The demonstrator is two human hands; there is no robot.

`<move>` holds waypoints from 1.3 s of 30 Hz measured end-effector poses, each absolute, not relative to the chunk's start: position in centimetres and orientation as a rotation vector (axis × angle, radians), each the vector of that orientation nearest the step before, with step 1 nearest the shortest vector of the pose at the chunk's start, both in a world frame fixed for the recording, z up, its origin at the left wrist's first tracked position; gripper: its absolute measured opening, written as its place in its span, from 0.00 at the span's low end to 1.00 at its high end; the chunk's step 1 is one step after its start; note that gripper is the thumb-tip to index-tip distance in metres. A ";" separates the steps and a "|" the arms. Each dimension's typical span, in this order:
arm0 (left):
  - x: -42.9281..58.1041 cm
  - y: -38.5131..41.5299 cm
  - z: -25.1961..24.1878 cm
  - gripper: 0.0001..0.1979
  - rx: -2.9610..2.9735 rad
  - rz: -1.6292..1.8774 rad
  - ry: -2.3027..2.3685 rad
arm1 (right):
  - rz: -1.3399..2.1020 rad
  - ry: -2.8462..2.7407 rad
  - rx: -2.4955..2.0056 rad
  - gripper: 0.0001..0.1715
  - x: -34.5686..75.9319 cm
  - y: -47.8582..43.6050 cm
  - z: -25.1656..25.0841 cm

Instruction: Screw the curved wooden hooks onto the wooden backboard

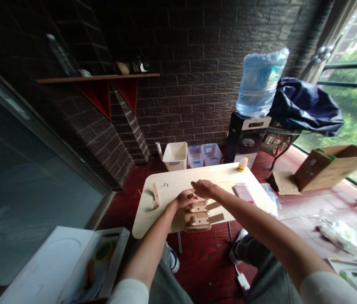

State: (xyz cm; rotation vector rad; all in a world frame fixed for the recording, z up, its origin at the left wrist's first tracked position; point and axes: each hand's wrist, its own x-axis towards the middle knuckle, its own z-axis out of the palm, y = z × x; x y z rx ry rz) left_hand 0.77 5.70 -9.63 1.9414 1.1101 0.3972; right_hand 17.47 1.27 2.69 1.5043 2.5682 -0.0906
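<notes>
My left hand (184,199) is closed at the far end of a light wooden assembly (197,220), its fingers around a wooden piece that is mostly hidden. A small spot of red shows beside those fingers. Just beyond it, to the right, my right hand (203,188) is curled into a closed grip above the table; what it holds, if anything, cannot be made out. The assembly lies at the near edge of the table (172,179), with wooden blocks and dark holes on top. Flat wooden strips (216,218) stick out on its right.
On the table's left lie a loose wooden part (156,195) and several small dark screw-like pieces (164,185). A yellow-capped bottle (242,164) and a pinkish flat box (244,193) are at the right. Plastic bins (175,153) and a water dispenser (247,137) stand behind.
</notes>
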 end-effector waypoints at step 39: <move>1.2 5.4 -9.3 0.12 1.983 0.481 1.098 | -0.263 2.478 1.760 0.22 18.5 1.0 2.0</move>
